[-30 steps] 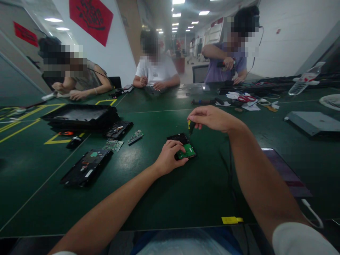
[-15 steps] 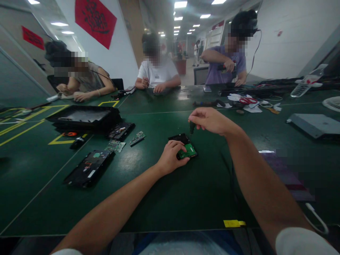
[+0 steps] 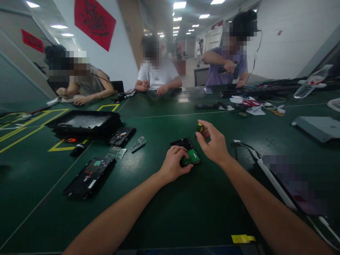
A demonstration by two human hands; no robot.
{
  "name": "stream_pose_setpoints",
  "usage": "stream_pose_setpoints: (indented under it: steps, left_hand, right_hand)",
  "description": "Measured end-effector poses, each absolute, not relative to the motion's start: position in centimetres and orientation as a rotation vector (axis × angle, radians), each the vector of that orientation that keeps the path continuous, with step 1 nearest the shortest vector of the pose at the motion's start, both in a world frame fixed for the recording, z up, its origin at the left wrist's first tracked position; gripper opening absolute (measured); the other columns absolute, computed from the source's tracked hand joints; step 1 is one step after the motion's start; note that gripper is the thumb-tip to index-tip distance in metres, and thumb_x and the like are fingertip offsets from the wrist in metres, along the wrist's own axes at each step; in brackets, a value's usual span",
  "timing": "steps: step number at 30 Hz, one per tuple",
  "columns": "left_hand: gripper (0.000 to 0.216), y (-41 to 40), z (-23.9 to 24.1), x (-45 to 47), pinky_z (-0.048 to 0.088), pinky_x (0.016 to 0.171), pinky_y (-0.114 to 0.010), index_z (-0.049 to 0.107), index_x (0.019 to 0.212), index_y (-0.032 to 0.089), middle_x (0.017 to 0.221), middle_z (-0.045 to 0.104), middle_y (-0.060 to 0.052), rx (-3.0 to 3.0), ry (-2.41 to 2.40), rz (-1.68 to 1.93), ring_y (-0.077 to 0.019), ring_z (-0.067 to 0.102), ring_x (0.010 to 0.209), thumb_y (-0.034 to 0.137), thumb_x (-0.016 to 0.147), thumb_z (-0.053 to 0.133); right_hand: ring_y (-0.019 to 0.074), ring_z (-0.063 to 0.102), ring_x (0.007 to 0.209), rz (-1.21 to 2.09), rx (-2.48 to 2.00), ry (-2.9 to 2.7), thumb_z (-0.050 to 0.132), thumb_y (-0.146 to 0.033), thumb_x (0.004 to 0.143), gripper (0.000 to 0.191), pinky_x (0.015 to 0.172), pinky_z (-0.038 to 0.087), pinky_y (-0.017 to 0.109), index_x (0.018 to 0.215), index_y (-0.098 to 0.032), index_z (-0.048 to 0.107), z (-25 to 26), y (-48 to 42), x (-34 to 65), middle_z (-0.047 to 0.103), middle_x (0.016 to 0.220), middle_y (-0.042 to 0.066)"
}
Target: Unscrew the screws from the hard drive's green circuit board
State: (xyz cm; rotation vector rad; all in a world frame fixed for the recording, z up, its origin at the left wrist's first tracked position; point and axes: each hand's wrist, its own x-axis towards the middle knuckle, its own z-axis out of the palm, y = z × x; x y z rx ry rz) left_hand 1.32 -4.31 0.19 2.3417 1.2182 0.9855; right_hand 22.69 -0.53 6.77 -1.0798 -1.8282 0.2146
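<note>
Hard drive (image 3: 189, 155): black case, green circuit board up, flat on the green table (image 3: 164, 212), mid-table. Left hand (image 3: 174, 164): fingers curled over the drive's near left edge, pressing it down. Right hand (image 3: 214, 143): just right of the drive, fingertips pinching a screwdriver (image 3: 199, 127) with black-and-yellow handle, held above the drive's far corner. Loose boards (image 3: 117, 152) lie well left.

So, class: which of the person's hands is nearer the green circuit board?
Left. The left hand rests on the green circuit board; the right hand hovers just above, pinching a screwdriver.
</note>
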Motion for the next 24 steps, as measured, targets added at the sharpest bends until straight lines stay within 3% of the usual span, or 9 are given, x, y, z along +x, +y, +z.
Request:
stream_pose_setpoints:
  steps: [6,11,17,24]
  left_hand:
    - [0.034,-4.0,0.2,1.2,0.048,0.103,-0.053,0.062,0.096,0.024,0.122,0.068,-0.008,2.365,1.192,0.970,-0.0318,0.058,0.120,0.029,0.072,0.087]
    - [0.035,-3.7,-0.1,1.2,0.047,0.104,-0.054,0.061,0.094,0.025,0.124,0.068,-0.008,2.336,1.215,0.967,-0.0324,0.057,0.121,0.027,0.070,0.087]
    - [0.034,-3.8,0.2,1.3,0.047,0.105,-0.055,0.061,0.094,0.025,0.125,0.067,-0.008,2.300,1.230,0.952,-0.0332,0.056,0.124,0.026,0.071,0.086]
    - [0.032,-3.8,0.2,1.4,0.047,0.105,-0.055,0.059,0.093,0.025,0.127,0.067,-0.009,2.284,1.257,0.946,-0.0332,0.056,0.124,0.027,0.074,0.084]
  right_hand:
    - [0.0247,0.073,0.106,0.333,-1.027,-1.721,0.063,-0.032,0.099,0.057,0.098,0.060,0.045,0.152,-0.029,0.043,4.6,-0.6,23.5,0.065,0.137,0.012]
    - [0.0246,0.073,0.100,0.260,-1.054,-1.704,0.068,-0.033,0.096,0.051,0.091,0.064,0.045,0.145,-0.031,0.050,3.9,-0.5,23.5,0.066,0.132,0.010]
    - [0.0263,0.074,0.097,0.239,-1.057,-1.738,0.067,-0.028,0.096,0.059,0.089,0.065,0.049,0.149,-0.033,0.042,3.3,-0.5,23.5,0.065,0.134,0.012]
    - [0.0304,0.073,0.116,0.312,-0.942,-1.760,0.065,-0.015,0.095,0.071,0.098,0.063,0.056,0.154,-0.036,0.032,2.4,-1.0,23.7,0.062,0.143,0.012]
